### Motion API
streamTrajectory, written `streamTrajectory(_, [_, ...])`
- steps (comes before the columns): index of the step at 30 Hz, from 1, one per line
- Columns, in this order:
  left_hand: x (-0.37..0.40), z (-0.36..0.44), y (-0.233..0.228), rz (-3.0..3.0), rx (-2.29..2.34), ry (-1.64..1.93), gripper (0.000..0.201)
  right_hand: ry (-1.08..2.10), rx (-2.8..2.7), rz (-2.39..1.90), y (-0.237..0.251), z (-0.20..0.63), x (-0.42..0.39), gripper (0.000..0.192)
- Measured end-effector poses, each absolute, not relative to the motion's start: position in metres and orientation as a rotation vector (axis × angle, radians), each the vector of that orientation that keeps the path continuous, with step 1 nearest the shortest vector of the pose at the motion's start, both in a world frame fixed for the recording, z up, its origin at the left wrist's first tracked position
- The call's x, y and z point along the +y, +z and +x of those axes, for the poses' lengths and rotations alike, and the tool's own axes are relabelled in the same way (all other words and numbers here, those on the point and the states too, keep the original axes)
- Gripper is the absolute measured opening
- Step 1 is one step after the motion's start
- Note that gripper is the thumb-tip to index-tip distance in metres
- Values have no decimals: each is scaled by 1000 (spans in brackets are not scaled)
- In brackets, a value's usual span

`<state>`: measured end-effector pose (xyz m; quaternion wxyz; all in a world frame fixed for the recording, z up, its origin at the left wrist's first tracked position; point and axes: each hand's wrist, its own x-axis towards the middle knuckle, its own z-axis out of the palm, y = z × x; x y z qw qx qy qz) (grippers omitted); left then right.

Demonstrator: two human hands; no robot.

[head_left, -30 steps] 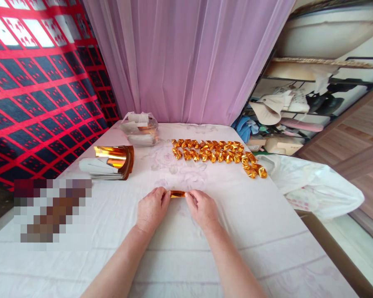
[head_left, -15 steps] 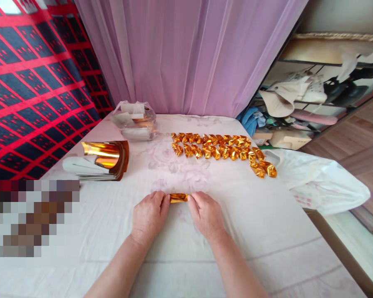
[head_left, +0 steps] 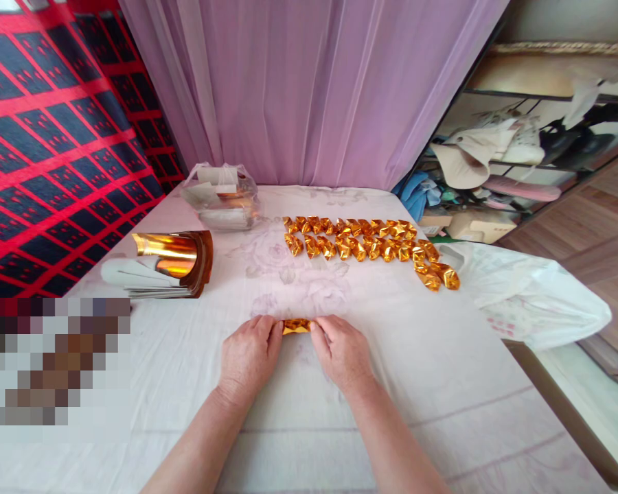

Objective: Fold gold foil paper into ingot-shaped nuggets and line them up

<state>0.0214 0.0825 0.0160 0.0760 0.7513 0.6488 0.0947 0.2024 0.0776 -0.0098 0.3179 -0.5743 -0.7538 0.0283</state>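
Observation:
Between my two hands a folded strip of gold foil paper point(head_left: 296, 326) lies across the near middle of the table. My left hand point(head_left: 251, 353) pinches its left end, and my right hand point(head_left: 342, 353) has closed on the right end. The fingertips partly cover both ends. Beyond, toward the right, several folded gold foil pieces point(head_left: 373, 248) stand in two rows, with a few more at the rows' right end. A stack of curled gold foil sheets point(head_left: 172, 255) with pale backs rests at the left.
A clear plastic bag point(head_left: 221, 199) of paper sheets sits at the back left of the cloth-covered table point(head_left: 185, 384). A white plastic bag point(head_left: 540, 295) lies beyond the right edge. Shelves with a cap point(head_left: 463, 161) and shoes stand further right; a purple curtain point(head_left: 299, 89) hangs behind.
The foil strip looks slightly turned or creased between my fingers, its lit faces differing from before. My hands have hardly moved; the camera view has tilted slightly.

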Motion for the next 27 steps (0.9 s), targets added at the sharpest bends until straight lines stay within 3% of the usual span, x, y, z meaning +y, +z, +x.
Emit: streamTrajectory(27, [82, 25, 20, 2276, 1901, 229, 30, 76, -2001, -1409, -7, 202, 75, 31])
